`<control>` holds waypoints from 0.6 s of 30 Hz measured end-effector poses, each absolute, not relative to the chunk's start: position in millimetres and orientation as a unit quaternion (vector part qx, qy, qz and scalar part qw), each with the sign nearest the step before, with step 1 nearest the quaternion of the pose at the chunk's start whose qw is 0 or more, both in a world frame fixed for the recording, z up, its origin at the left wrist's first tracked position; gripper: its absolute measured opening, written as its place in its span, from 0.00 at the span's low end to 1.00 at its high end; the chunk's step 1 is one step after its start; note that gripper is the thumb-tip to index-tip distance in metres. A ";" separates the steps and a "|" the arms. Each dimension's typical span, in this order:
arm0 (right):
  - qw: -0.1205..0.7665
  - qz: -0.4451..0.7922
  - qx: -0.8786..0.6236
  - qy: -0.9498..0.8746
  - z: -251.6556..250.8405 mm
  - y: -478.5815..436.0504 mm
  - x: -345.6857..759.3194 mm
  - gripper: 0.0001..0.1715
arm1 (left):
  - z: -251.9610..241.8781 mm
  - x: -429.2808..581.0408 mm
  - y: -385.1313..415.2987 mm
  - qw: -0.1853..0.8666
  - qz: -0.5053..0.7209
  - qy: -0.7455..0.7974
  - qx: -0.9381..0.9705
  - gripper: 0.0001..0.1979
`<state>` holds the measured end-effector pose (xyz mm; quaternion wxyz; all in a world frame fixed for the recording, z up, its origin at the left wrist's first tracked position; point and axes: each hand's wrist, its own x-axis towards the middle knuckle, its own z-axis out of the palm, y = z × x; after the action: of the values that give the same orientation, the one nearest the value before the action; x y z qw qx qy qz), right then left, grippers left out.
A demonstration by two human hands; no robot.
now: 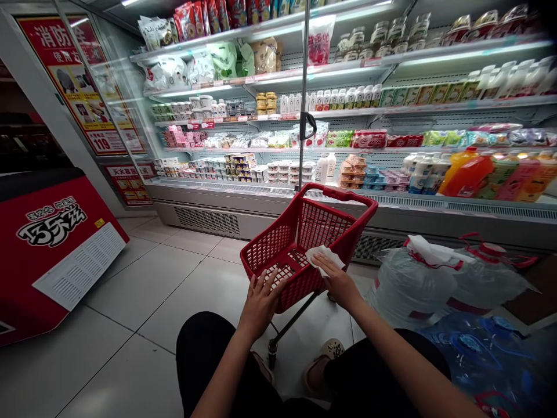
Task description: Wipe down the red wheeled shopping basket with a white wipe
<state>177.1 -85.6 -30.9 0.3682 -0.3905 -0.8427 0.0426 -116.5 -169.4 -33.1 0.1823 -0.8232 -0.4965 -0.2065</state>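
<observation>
- Shop aisle: white floor tiles [143, 278], a lit chiller [348, 151] of dairy and drinks beyond the hands, a red freezer [52, 244] far off to their left.
- Left hand [261, 302] lies flat, fingers spread, on the near wall of the red basket [304, 244], seemingly steadying it; its grip holds nothing.
- Right hand [337, 281] presses a white cloth [322, 258] to the basket's near rim, palm down as for wiping.
- Water jugs [435, 284] sit just right of that hand.
- Basket stands on wheels, in front of the person's knees.
</observation>
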 end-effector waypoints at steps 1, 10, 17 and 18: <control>0.372 0.043 -0.401 -0.836 -31.1 -86.6 175.3 0.42 | -35.0 -117.8 -169.0 0.189 -0.206 -0.502 -0.819 0.36; 0.316 0.042 -0.338 -0.885 -39.0 -143.7 101.4 0.53 | -38.2 -106.7 -161.9 0.216 -0.203 -0.520 -0.801 0.37; 0.327 0.040 -0.330 -0.884 -33.9 -118.2 140.8 0.53 | -35.9 -98.1 -160.3 0.194 -0.198 -0.529 -0.802 0.41; 0.337 0.044 -0.349 -0.873 -32.7 -111.4 150.4 0.51 | -36.3 -95.5 -159.6 0.188 -0.203 -0.531 -0.801 0.41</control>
<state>150.4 -111.4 -32.7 0.3369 -0.3494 -0.8732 0.0440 -95.5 -159.6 -36.3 0.1878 -0.8012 -0.5305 -0.2034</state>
